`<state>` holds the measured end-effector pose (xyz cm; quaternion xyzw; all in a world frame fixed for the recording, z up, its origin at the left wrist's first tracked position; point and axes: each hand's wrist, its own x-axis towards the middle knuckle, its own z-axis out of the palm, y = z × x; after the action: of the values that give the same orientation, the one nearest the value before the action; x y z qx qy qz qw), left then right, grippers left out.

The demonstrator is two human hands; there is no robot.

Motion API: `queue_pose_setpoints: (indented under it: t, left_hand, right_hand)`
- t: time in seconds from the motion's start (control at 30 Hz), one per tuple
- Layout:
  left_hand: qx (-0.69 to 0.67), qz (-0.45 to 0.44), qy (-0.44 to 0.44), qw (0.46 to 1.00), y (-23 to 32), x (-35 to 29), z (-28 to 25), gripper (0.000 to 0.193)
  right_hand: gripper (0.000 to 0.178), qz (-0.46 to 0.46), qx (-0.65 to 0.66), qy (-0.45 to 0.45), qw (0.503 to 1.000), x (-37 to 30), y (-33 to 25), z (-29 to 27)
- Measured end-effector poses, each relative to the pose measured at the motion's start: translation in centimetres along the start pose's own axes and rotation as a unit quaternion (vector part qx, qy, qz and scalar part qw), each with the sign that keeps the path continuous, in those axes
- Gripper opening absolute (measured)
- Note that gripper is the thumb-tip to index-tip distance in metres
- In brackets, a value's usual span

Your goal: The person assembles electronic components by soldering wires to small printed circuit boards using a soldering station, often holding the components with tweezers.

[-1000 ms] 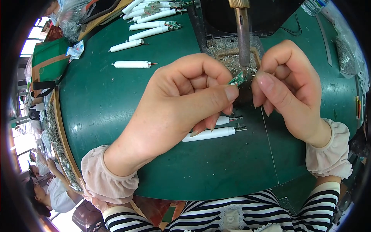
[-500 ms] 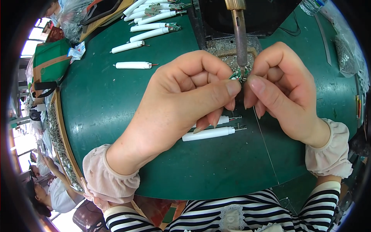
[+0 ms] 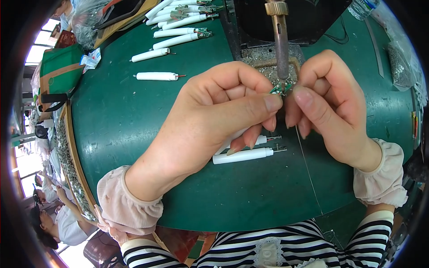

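Observation:
My left hand (image 3: 214, 107) pinches a small green circuit board (image 3: 277, 89) between thumb and forefinger; a white piece shows below its fingers, and I cannot tell whether it belongs to the board. The tip of an upright soldering iron (image 3: 281, 51) comes down onto the board. My right hand (image 3: 333, 107) is closed just right of the tip, with thumb and forefinger pinching a thin solder wire (image 3: 308, 167) that trails down to the table edge. Beneath my hands lie two white tubes (image 3: 243, 155) with metal ends, one partly hidden by my left fingers.
Several white tubes (image 3: 181, 38) with small boards lie at the far left on the green table (image 3: 134, 116). Behind the iron stands a dark box (image 3: 295, 20) with a solder-specked tray (image 3: 295, 58). A bag of small parts (image 3: 401, 67) lies at right. Other people sit at left.
Both hands, the board and the wire stay together at the iron tip. The whole view has shifted slightly; the board shows a little more beside the tip.

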<state>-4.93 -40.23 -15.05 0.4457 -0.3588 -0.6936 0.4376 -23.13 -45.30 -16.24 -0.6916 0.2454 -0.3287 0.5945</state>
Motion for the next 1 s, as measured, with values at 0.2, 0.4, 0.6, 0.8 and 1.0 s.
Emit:
queue_pose_setpoints:
  t: [0.2, 0.4, 0.6, 0.8, 1.0]
  left_hand:
    - [-0.021, -0.038, 0.010, 0.999, -0.1, 0.0, -0.5, 0.004]
    - [0.079, -0.022, -0.001, 0.997, 0.1, -1.2, 0.5, 0.007]
    - [0.314, 0.138, -0.026, 0.939, -1.2, -2.0, 0.9, 0.013]
    - [0.478, 0.292, 0.017, 0.829, -3.4, -3.2, 2.3, 0.029]
    - [0.625, 0.310, 0.021, 0.716, 0.2, -2.5, 0.9, 0.025]
  right_hand:
    - [0.017, 0.156, 0.046, -0.019, 0.987, 0.3, -0.8, -0.9]
    - [0.017, 0.127, 0.032, -0.062, 0.989, -0.4, -1.3, -0.8]
    - [0.010, 0.089, -0.117, -0.146, 0.978, -0.5, -2.3, -2.1]
    - [0.011, 0.122, -0.150, -0.269, 0.944, -0.4, -2.3, -2.5]
    - [0.011, 0.094, -0.225, -0.293, 0.924, -1.3, -1.6, -2.1]
